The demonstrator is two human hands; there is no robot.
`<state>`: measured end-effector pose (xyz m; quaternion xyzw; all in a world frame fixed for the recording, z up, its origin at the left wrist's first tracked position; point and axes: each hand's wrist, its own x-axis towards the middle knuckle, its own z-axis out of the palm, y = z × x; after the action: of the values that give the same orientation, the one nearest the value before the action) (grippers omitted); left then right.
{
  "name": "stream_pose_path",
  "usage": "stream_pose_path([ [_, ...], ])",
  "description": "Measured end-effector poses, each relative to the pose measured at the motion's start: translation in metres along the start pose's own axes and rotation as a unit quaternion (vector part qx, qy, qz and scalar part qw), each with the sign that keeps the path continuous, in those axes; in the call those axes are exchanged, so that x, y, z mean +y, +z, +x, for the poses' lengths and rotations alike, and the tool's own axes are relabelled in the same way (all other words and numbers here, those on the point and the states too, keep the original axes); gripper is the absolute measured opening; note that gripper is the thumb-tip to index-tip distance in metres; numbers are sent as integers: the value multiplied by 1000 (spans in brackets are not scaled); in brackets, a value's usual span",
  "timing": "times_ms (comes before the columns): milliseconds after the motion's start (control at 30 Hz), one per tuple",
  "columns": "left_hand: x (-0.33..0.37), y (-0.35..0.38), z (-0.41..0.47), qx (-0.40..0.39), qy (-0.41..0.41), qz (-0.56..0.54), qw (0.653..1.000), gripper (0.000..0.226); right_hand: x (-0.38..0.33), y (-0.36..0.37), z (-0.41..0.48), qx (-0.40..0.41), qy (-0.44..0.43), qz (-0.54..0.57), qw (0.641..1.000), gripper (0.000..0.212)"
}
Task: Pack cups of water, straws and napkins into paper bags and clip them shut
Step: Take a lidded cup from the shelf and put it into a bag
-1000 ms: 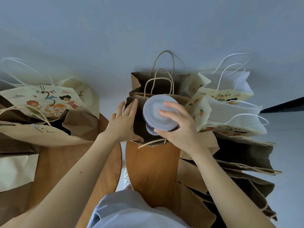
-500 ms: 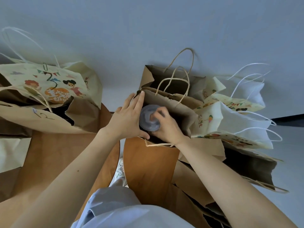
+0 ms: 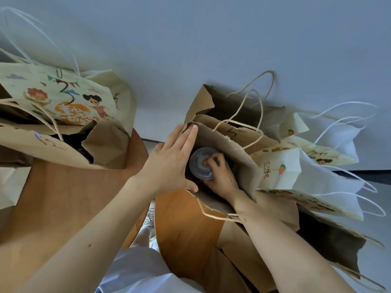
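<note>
1. The right hand (image 3: 220,176) is reaching down inside the open brown paper bag (image 3: 224,140). Its fingers are curling over the top of a lidded plastic cup (image 3: 198,163) and clamping it from above.
2. The cup is sitting deep in the bag, close to the left wall. Whether its base is touching the bottom cannot be told, because the interior is dark.
3. The left hand (image 3: 171,163) is lying flat against the outside of that left wall, fingers straight and together. Its fingertips are reaching the far rim and its thumb is resting at the near rim. It is gripping nothing and is only bracing the mouth open.
4. The step in hand appears to be seating the cup. To do it well:
   - lower the cup level so the water is not pushing at the lid;
   - feel for the flat bottom before letting go;
   - loosen the fingers gently rather than dropping it.
5. The bracing hand is doing useful work, since the bag is standing on the wooden table (image 3: 186,229) with printed paper bags (image 3: 306,176) leaning against its right side.
6. When the wrist is coming out, it is worth minding the near twine handle (image 3: 213,216) hanging just under the forearm.
7. The straw, napkin and clip look like work not yet done for this bag.
</note>
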<state>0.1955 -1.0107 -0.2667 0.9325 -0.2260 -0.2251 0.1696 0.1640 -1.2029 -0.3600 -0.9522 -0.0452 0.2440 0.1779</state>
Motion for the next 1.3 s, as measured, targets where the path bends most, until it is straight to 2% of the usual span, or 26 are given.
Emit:
stream_pose_path([
  [133, 2, 1, 0, 1, -9, -9, 1000, 125, 4, 2, -3, -14, 53, -13, 998, 52],
  [333, 5, 0, 0, 11, -12, -21, 1000, 122, 8, -6, -11, -79, 110, -71, 988, 60],
  [567, 11, -6, -9, 18, 6, -57, 998, 100, 10, -23, -23, -94, 121, -86, 985, 47],
  [667, 16, -11, -18, 31, 9, -54, 998, 84, -1, -41, -31, -54, 151, -26, 987, 36],
  [767, 22, -21, -33, 61, 9, -52, 997, 73, -12, -71, -58, 63, 166, 132, 975, 27],
  [867, 33, -30, -57, 117, 4, -56, 992, 66, -26, -93, -99, 145, 139, 200, 959, 22],
  [1067, 69, -35, -137, 206, -2, -57, 977, 55, -53, -103, -182, 240, 62, 222, 943, 22],
  [1167, 80, -21, -183, 241, -28, -54, 969, 54, -71, -96, -213, 242, 17, 213, 947, 20],
  [1300, 74, -1, -249, 269, -89, -68, 956, 51, -111, -81, -240, 196, -48, 194, 960, 19],
])
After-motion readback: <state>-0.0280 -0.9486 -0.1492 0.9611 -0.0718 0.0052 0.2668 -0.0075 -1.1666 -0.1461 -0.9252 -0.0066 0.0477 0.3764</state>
